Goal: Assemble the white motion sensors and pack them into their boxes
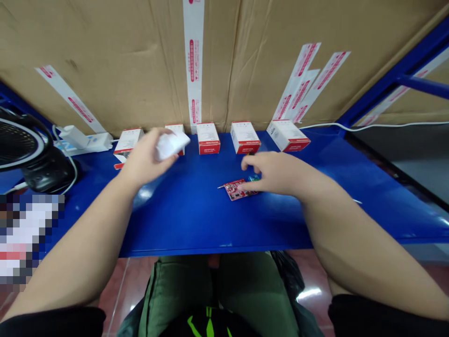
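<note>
My left hand [143, 157] is closed around a white plastic piece [172, 144], raised above the left part of the blue table and blurred by motion. My right hand [275, 173] reaches low over the table, its thumb and forefinger apart. A red circuit board [233, 191] lies beneath the thumb tip; whether they touch is unclear. Between thumb and forefinger shows a small blue-green object [254, 178], partly covered by the hand. A thin metal tip [220, 187] sticks out at the board's left side. The other right-hand fingers are hidden.
Several red-and-white boxes, among them a middle one [208, 138] and a right one [288, 135], line the cardboard wall [133, 56]. A black fan [45, 164] and a white power strip [87, 142] stand at left. The blue table [196, 224] ends before my lap.
</note>
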`<state>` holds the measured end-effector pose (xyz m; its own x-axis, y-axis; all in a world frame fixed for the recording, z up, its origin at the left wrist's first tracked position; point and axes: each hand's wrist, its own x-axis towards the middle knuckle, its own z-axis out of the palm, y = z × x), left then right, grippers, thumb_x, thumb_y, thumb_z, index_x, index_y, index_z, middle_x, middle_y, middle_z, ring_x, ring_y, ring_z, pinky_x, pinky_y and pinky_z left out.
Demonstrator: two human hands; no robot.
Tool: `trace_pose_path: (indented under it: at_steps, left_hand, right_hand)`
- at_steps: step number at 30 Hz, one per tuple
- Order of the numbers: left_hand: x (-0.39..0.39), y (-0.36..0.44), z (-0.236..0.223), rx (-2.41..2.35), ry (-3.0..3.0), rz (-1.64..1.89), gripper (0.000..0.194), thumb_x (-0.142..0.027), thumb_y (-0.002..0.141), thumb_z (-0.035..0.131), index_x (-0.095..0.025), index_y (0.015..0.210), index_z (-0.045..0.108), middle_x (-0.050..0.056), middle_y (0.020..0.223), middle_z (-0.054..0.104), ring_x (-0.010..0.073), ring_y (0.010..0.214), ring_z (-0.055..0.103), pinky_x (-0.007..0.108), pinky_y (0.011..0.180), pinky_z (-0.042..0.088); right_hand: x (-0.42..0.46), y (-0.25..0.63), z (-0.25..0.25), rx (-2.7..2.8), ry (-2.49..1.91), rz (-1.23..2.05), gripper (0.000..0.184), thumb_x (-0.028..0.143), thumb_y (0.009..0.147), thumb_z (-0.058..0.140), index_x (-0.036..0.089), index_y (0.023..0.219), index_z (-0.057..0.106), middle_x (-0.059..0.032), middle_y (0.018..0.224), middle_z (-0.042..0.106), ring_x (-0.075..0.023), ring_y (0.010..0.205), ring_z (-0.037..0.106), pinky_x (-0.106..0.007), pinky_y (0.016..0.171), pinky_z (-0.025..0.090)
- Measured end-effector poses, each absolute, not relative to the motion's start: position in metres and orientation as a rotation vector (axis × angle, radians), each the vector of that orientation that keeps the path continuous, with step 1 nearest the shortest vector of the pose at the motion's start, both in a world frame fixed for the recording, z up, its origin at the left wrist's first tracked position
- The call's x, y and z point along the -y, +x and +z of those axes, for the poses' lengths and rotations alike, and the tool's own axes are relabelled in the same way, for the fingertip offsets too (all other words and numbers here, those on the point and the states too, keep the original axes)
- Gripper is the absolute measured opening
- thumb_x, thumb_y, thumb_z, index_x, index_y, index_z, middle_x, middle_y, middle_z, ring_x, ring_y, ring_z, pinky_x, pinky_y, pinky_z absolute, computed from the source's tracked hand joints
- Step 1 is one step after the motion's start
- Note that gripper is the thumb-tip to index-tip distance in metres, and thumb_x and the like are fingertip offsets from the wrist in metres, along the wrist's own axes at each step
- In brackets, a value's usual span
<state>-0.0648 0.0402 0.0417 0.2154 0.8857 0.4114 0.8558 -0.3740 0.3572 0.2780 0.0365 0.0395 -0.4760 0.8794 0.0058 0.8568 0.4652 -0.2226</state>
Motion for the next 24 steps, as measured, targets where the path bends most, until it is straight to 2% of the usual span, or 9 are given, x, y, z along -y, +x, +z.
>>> trace_pose_path:
  at_steps: [3, 7, 9, 12, 15, 17, 19, 21, 24]
  left_hand:
    - [-0.047, -0.091, 0.053, -2.186, 2.109, 1.018, 0.063, -0.045, 0.082, 0.072, -0.024, 0.140, 0.059, 0.012, 0.141, 0.070, 0.0422, 0.135, 0.065, 0.057, 0.115, 0.053]
    - [-0.055, -0.113, 0.054, -2.489, 1.803, 0.968, 0.066, -0.051, 0.082, 0.071, -0.020, 0.140, 0.060, 0.013, 0.141, 0.070, 0.0453, 0.140, 0.061, 0.062, 0.119, 0.048]
    - [-0.058, -0.118, 0.050, -2.542, 1.709, 0.899, 0.067, -0.053, 0.084, 0.070, -0.016, 0.139, 0.060, 0.017, 0.139, 0.071, 0.0468, 0.142, 0.060, 0.063, 0.121, 0.046]
    - [-0.062, -0.120, 0.045, -2.532, 1.658, 0.874, 0.066, -0.054, 0.089, 0.068, -0.012, 0.138, 0.059, 0.025, 0.141, 0.068, 0.0487, 0.144, 0.058, 0.064, 0.125, 0.041]
    - [-0.063, -0.123, 0.041, -2.463, 1.596, 0.972, 0.069, -0.056, 0.091, 0.068, -0.012, 0.143, 0.055, 0.027, 0.148, 0.062, 0.0493, 0.148, 0.054, 0.067, 0.126, 0.038]
    - [-0.062, -0.126, 0.041, -2.427, 1.560, 1.033, 0.073, -0.059, 0.093, 0.066, -0.015, 0.149, 0.051, 0.024, 0.153, 0.058, 0.0471, 0.150, 0.053, 0.067, 0.127, 0.037]
    - [-0.061, -0.128, 0.041, -2.407, 1.545, 1.051, 0.072, -0.060, 0.095, 0.062, -0.019, 0.153, 0.050, 0.018, 0.155, 0.057, 0.0431, 0.153, 0.051, 0.063, 0.128, 0.037]
    - [-0.060, -0.129, 0.042, -2.396, 1.537, 1.044, 0.067, -0.059, 0.096, 0.060, -0.020, 0.151, 0.054, 0.017, 0.153, 0.057, 0.0408, 0.156, 0.047, 0.059, 0.130, 0.037]
    - [-0.061, -0.131, 0.042, -2.385, 1.546, 1.022, 0.064, -0.058, 0.093, 0.064, -0.020, 0.144, 0.060, 0.017, 0.152, 0.058, 0.0431, 0.155, 0.047, 0.061, 0.129, 0.037]
  right_hand:
    - [-0.027, 0.279, 0.042, 2.689, -1.753, 0.297, 0.046, 0.066, 0.075, 0.085, 0.028, 0.097, 0.075, -0.0045, 0.073, 0.067, -0.0257, 0.061, 0.060, -0.037, 0.057, 0.041]
    - [-0.018, 0.259, 0.034, 2.760, -1.533, 0.321, 0.040, 0.061, 0.083, 0.081, 0.024, 0.098, 0.077, -0.0077, 0.079, 0.070, -0.0267, 0.068, 0.065, -0.039, 0.063, 0.049]
    - [-0.016, 0.243, 0.028, 2.774, -1.375, 0.325, 0.044, 0.057, 0.088, 0.079, 0.023, 0.115, 0.079, -0.0106, 0.090, 0.072, -0.0283, 0.077, 0.070, -0.043, 0.073, 0.056]
    - [-0.017, 0.216, 0.018, 2.780, -1.135, 0.346, 0.042, 0.040, 0.099, 0.070, 0.025, 0.138, 0.073, -0.0158, 0.118, 0.074, -0.0329, 0.105, 0.073, -0.050, 0.095, 0.060]
    - [-0.017, 0.185, 0.007, 2.764, -0.948, 0.358, 0.036, 0.018, 0.104, 0.056, 0.022, 0.134, 0.075, -0.0190, 0.153, 0.061, -0.0339, 0.130, 0.067, -0.053, 0.112, 0.056]
    - [-0.014, 0.166, 0.001, 2.761, -0.790, 0.378, 0.037, 0.014, 0.105, 0.051, 0.020, 0.132, 0.075, -0.0180, 0.157, 0.057, -0.0318, 0.131, 0.066, -0.052, 0.114, 0.056]
    - [-0.008, 0.149, -0.003, 2.757, -0.634, 0.368, 0.036, 0.018, 0.106, 0.053, 0.018, 0.133, 0.075, -0.0184, 0.149, 0.061, -0.0304, 0.128, 0.067, -0.051, 0.115, 0.056]
    - [-0.002, 0.133, -0.005, 2.755, -0.559, 0.334, 0.035, 0.032, 0.107, 0.059, 0.015, 0.134, 0.075, -0.0199, 0.139, 0.064, -0.0309, 0.123, 0.068, -0.050, 0.114, 0.057]
    - [-0.003, 0.109, -0.004, 2.790, -0.575, 0.264, 0.049, 0.054, 0.105, 0.065, 0.013, 0.129, 0.075, -0.0206, 0.132, 0.065, -0.0312, 0.112, 0.068, -0.049, 0.104, 0.059]
